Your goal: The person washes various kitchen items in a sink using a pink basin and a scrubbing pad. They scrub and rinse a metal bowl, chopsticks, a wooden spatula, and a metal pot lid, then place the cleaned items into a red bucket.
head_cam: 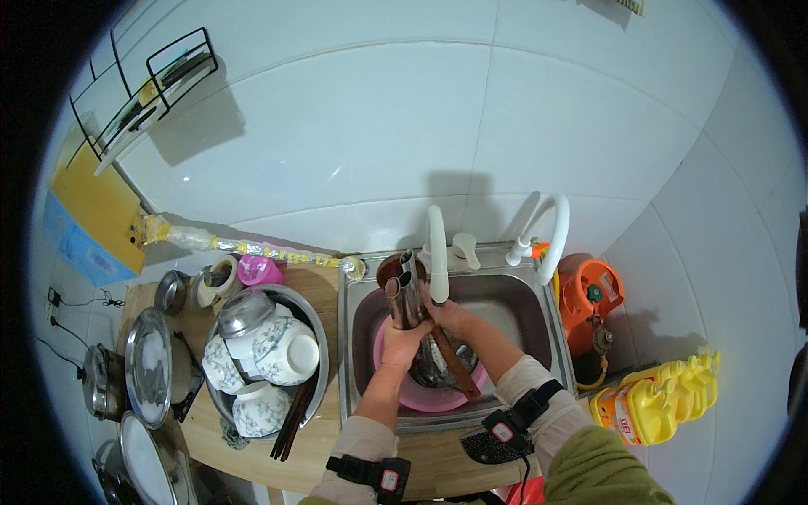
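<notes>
Over the sink (533, 379), my left hand (404, 344) grips a bundle of shiny metal utensils (407, 297) from the left. Pressed against the bundle's other side is my right hand (447, 317), partly beneath the white faucet (437, 252). A brown wooden handle (456, 366) slants down to the right below my hands; whether it belongs to the bundle I cannot tell. Beneath them, a pink basin (429, 404) sits in the sink with dark, shiny things inside, mostly hidden. Behind the bundle shows a reddish-brown rounded thing (386, 268).
Left of the sink, a metal basin (322, 328) holds patterned bowls (284, 350) and dark chopsticks (297, 413). Pots and lids (148, 366) crowd the far left. An orange gas cylinder (590, 290) and yellow jugs (656, 404) stand right. A second white faucet (555, 240) curves over the sink's edge.
</notes>
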`<action>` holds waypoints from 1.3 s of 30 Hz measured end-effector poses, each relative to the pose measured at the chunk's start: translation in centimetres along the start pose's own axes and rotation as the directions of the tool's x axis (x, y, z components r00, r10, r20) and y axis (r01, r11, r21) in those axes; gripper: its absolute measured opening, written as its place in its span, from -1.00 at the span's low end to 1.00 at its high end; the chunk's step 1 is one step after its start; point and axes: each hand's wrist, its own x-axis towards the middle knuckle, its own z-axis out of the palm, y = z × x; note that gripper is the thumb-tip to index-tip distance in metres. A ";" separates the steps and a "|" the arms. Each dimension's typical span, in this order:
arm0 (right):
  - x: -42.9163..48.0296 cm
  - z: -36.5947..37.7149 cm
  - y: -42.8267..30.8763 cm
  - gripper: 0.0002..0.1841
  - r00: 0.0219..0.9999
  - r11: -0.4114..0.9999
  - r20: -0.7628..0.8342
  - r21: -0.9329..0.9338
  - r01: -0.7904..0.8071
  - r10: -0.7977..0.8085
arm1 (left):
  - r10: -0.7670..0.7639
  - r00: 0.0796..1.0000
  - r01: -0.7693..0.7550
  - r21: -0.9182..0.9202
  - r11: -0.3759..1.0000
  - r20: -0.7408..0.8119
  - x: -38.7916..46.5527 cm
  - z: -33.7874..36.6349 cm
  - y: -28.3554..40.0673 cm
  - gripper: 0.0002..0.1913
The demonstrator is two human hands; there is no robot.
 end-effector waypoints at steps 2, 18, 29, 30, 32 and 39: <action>0.1 -0.2 1.0 -0.38 0.999 0.997 0.001 0.056 0.049 -0.050 | 0.074 0.997 -0.073 0.063 0.995 -0.005 0.1 -0.4 0.3 -0.76; 1.0 6.2 23.2 -0.75 0.832 0.070 0.513 -0.841 0.536 -0.212 | 0.262 0.965 -0.264 0.084 0.961 0.036 -0.3 -3.4 2.6 -0.68; -0.3 -1.9 20.4 -0.49 0.902 0.657 -0.343 -0.621 -0.428 0.263 | 0.327 0.945 -0.327 0.095 0.940 0.022 -0.9 -3.2 3.4 -0.62; -0.2 -1.6 20.8 -0.48 0.895 0.658 -0.312 -0.607 -0.446 0.319 | 0.321 0.947 -0.321 0.120 0.939 0.022 -1.0 -3.1 3.4 -0.62; 0.0 -1.0 21.6 -0.50 0.899 0.761 -0.367 -0.505 -0.407 0.237 | 0.309 0.951 -0.309 0.151 0.939 0.027 -1.0 -3.1 3.4 -0.62; -0.7 -3.8 18.3 -0.65 0.898 0.862 -0.440 -0.447 -0.240 0.022 | 0.286 0.956 -0.293 0.148 0.944 0.067 -1.2 -3.1 4.3 -0.61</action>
